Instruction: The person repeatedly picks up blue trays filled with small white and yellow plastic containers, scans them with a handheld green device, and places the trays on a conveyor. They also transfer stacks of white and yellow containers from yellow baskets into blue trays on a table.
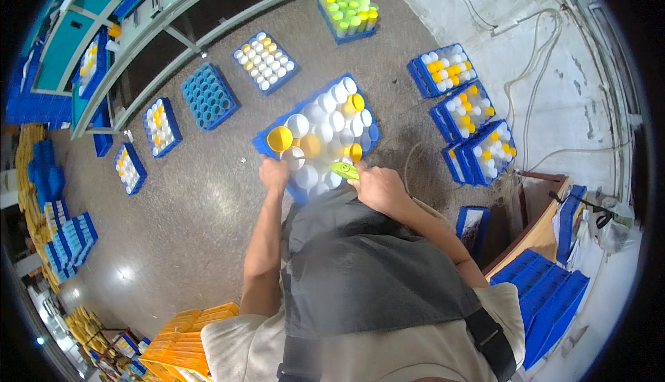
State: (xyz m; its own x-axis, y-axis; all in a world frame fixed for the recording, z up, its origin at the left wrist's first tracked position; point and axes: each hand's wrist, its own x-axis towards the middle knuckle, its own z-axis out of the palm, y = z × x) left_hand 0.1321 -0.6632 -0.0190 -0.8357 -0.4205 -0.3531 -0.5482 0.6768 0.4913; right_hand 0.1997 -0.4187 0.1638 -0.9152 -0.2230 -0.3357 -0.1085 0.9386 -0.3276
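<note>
Blue tray point(263, 143) with straight rims, packed with upright round cups point(297, 126) in rows, lies just beyond a dark grey cloth apron point(367, 278), between and ahead of the two hands. The cups are smooth-walled and cylindrical, mostly white, some translucent, with several yellow ones; a wide yellow cup point(280, 138) stands near the left corner, its circular mouth facing up. The left hand point(275, 173) is closed on the tray's near left edge, its fingertips hidden. The right hand point(379, 187), at the near right side, is curled around a yellow-green tool point(344, 170) with a smooth, narrow body; the tool points leftward over the nearest cups. Whether the right hand also touches the tray cannot be told.

Farther out, the floor point(201, 236) is grey, speckled and slightly glossy. On it, ahead and to the left, stand a tray of white and orange cups point(265, 63) and a tray of blue-green tubes point(208, 96), their round mouths in even rows. To the right, filled trays point(471, 110) stand grouped beside a scuffed pale wall point(485, 8). Farthest ahead, a tray of tall yellow-green cylinders point(345, 11) stands near a painted metal frame point(149, 46).
</note>
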